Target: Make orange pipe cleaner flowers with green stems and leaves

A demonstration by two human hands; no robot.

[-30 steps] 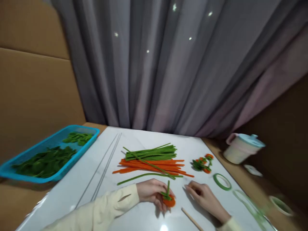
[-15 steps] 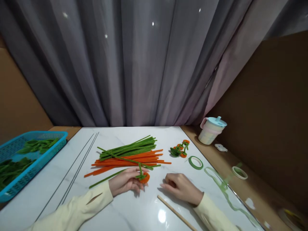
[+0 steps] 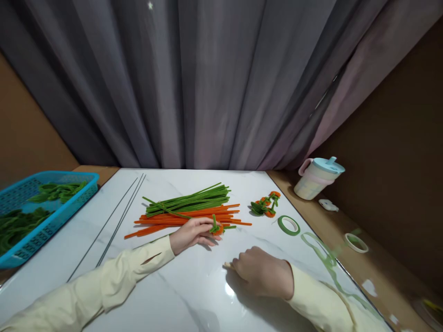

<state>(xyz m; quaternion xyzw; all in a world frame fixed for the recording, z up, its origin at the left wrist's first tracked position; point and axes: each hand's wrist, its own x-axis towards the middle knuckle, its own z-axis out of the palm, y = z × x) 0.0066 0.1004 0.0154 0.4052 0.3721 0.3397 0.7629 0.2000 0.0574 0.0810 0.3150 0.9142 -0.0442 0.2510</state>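
Note:
My left hand point(image 3: 195, 233) holds a small orange piece with a green twisted stem point(image 3: 217, 228) at its fingertips, over the near edge of the stems. Beneath and behind it lie orange chenille stems point(image 3: 194, 216) and a bundle of green chenille stems point(image 3: 194, 200). To the right, my right hand point(image 3: 261, 272) is closed at a thin wooden stick, whose pale tip point(image 3: 228, 265) pokes out past the fingers; the rest is hidden under the hand. Several finished orange-and-green pieces point(image 3: 266, 205) lie beside a green tape roll point(image 3: 288, 225).
A blue basket point(image 3: 69, 207) with green leaf shapes stands at the left. Dark thin wires point(image 3: 114, 221) lie near it. At the right are a lidded cup point(image 3: 317, 180), a white case point(image 3: 328, 205), another tape roll point(image 3: 356, 242) and loose green tape point(image 3: 332, 272).
My right hand has moved down onto the wooden stick and closed on it. My left hand has shifted slightly up and right with the orange piece. The camera view has tilted down.

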